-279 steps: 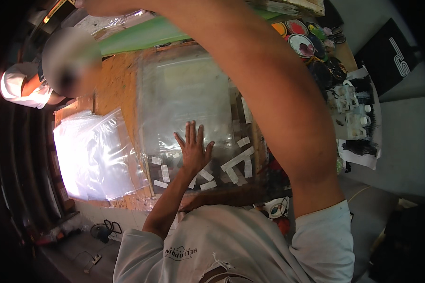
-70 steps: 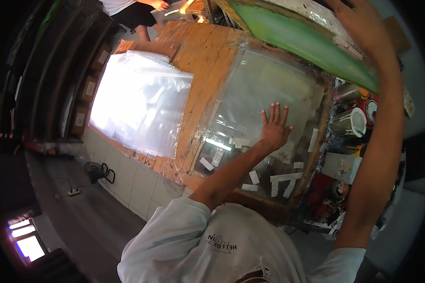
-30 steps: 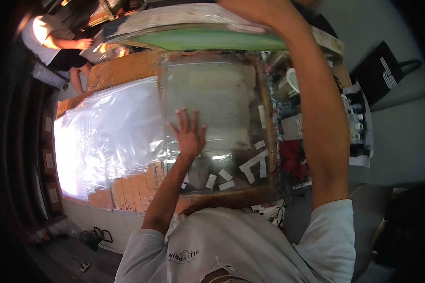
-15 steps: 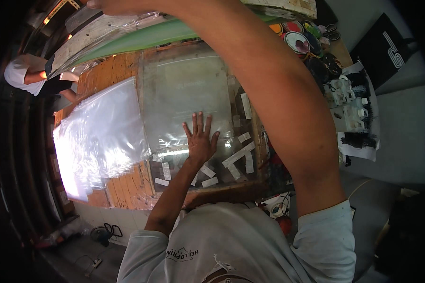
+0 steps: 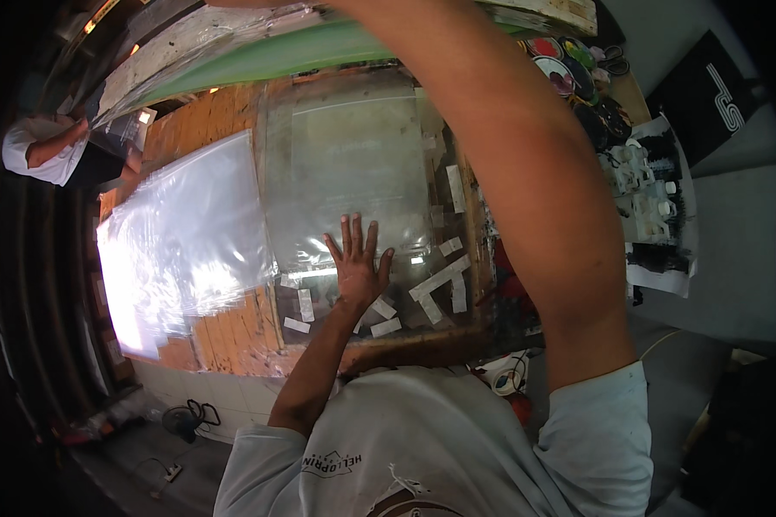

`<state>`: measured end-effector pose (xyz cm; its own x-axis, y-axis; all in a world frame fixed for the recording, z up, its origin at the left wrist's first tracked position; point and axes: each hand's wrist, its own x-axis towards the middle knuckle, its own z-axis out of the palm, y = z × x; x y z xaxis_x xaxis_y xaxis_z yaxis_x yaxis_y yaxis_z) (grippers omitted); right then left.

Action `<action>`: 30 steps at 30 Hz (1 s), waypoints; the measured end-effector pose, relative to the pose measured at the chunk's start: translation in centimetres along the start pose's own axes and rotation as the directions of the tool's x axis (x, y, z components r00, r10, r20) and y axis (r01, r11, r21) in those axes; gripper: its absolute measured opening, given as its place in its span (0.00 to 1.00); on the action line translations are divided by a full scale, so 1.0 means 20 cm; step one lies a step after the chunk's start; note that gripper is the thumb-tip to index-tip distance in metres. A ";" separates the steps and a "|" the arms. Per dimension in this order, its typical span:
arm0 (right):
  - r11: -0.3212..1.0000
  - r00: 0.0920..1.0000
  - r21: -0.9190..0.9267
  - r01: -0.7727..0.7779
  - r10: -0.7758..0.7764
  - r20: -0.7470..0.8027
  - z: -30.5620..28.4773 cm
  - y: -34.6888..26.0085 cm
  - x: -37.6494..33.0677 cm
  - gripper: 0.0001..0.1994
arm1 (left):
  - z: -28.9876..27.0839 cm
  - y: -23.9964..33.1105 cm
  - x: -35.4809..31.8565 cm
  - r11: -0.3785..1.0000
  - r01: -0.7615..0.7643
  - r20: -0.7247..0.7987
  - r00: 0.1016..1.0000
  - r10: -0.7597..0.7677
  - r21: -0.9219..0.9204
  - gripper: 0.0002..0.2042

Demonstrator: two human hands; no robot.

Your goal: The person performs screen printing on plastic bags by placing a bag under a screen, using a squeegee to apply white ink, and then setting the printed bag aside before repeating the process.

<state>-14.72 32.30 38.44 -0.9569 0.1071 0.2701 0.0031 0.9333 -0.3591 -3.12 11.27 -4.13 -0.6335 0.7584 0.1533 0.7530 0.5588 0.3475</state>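
My left hand (image 5: 359,269) lies flat with fingers spread on the lower part of a clear plastic bag (image 5: 353,172). The bag is spread over a glass plate (image 5: 319,302) on the wooden table. Across the far side stands a raised screen-printing frame (image 5: 553,12) with green mesh (image 5: 276,59). Reaching over the table, my right arm leads to my right hand (image 5: 248,3) at the top edge, above the frame. Only a sliver of that hand shows; its fingers cannot be made out. To the left rests a stack of clear plastic bags (image 5: 190,224).
Several pale tape strips (image 5: 440,277) stick to the glass near me. Paint pots (image 5: 553,76) and scissors (image 5: 614,60) are at the far right, with white bottles (image 5: 651,211) nearer. Another person (image 5: 47,151) is at the far left. A fan (image 5: 181,422) stands on the floor.
My right hand has moved right along the top and mostly out of view. The view has shifted slightly. My left hand still lies flat on the bag.
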 end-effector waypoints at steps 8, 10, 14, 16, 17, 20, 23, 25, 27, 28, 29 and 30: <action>0.982 0.987 -0.118 -0.147 0.154 0.055 0.00 -0.09 0.00 0.25 | -0.01 0.00 -0.02 1.000 -0.001 0.032 0.999 0.001 -0.004 0.31; 0.998 0.999 0.048 0.034 -0.035 0.035 -0.01 -0.03 -0.04 0.25 | -0.02 0.00 -0.02 1.000 -0.009 0.037 0.999 0.009 -0.001 0.31; 0.998 0.998 0.028 -0.062 0.061 0.023 0.02 -0.03 -0.03 0.25 | -0.02 -0.01 -0.03 1.000 -0.009 0.055 0.998 0.009 -0.007 0.31; 0.997 0.996 0.033 -0.071 0.069 0.052 0.02 -0.04 -0.02 0.25 | -0.02 -0.01 -0.03 1.000 -0.009 0.053 0.999 0.010 -0.017 0.31; 0.997 0.997 0.059 -0.040 0.037 0.064 0.01 -0.03 -0.02 0.25 | -0.02 -0.01 -0.03 1.000 -0.012 0.048 0.999 0.013 -0.024 0.31; 0.994 1.000 0.106 0.012 -0.015 0.024 0.00 -0.03 -0.02 0.25 | -0.02 -0.01 -0.03 0.999 -0.018 0.046 0.999 0.019 -0.036 0.31; 0.998 1.000 0.065 -0.002 0.001 0.007 0.00 -0.02 -0.01 0.26 | -0.01 -0.02 -0.04 0.998 -0.027 0.057 0.998 0.030 -0.049 0.31; 1.000 1.000 0.005 -0.014 0.014 -0.006 -0.01 -0.02 0.01 0.26 | -0.02 -0.02 -0.04 0.997 -0.030 0.057 0.998 0.034 -0.069 0.31; 0.998 0.999 -0.063 -0.019 0.016 -0.042 -0.02 -0.04 0.03 0.26 | -0.04 -0.01 -0.03 0.995 -0.030 0.051 0.998 0.036 -0.099 0.31; 0.999 0.999 -0.033 -0.041 0.041 0.002 -0.02 -0.05 0.03 0.26 | -0.07 -0.01 -0.02 0.991 -0.038 0.042 0.998 0.043 -0.128 0.31; 0.998 0.997 -0.005 -0.064 0.064 0.046 0.00 -0.06 0.01 0.26 | -0.11 -0.01 -0.02 0.988 -0.025 0.073 0.997 0.036 -0.153 0.31; 0.996 0.992 0.022 -0.089 0.087 0.091 0.00 -0.08 -0.02 0.26 | -0.16 0.01 0.00 0.985 0.013 0.145 0.989 0.013 -0.174 0.31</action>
<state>-14.42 30.82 38.93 -0.9755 0.1560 0.1552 0.0819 0.9121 -0.4017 -3.57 10.29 -1.07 -0.5914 0.8061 0.0224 0.7026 0.5014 0.5050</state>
